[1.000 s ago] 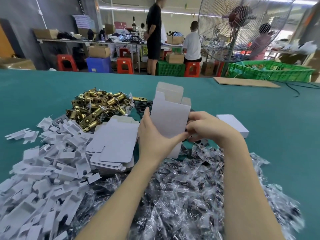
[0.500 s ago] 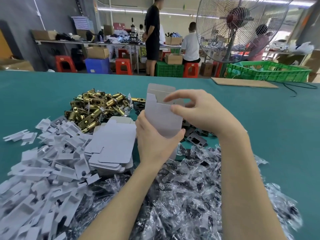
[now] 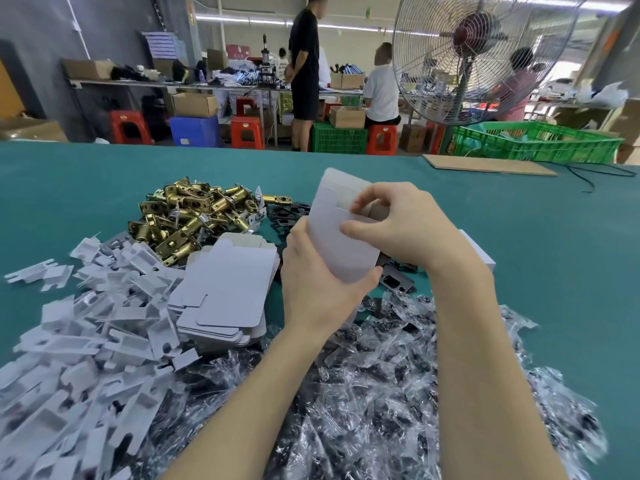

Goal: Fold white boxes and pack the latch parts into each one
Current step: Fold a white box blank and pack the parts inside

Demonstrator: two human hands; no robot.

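Note:
I hold a white box (image 3: 337, 237) upright over the teal table (image 3: 554, 254), its top flaps still open. My left hand (image 3: 318, 282) grips the box's lower body. My right hand (image 3: 405, 223) is at the box's top, fingers curled onto a side flap at the opening. A stack of flat white box blanks (image 3: 225, 289) lies just left of my left hand. Behind it sits a heap of brass latch parts (image 3: 194, 213). Black strike plates (image 3: 394, 280) lie under the box.
White cardboard inserts (image 3: 86, 341) cover the left of the table. Clear bags of dark screws (image 3: 381, 393) are piled in front of me. A closed white box (image 3: 481, 252) lies right of my right wrist. A flat cardboard sheet (image 3: 488, 164) and a large fan (image 3: 478, 57) are at the far right.
My right hand rose from the box's lower side to its open top and now curls onto a flap. The box tilted slightly; my left hand kept its grip.

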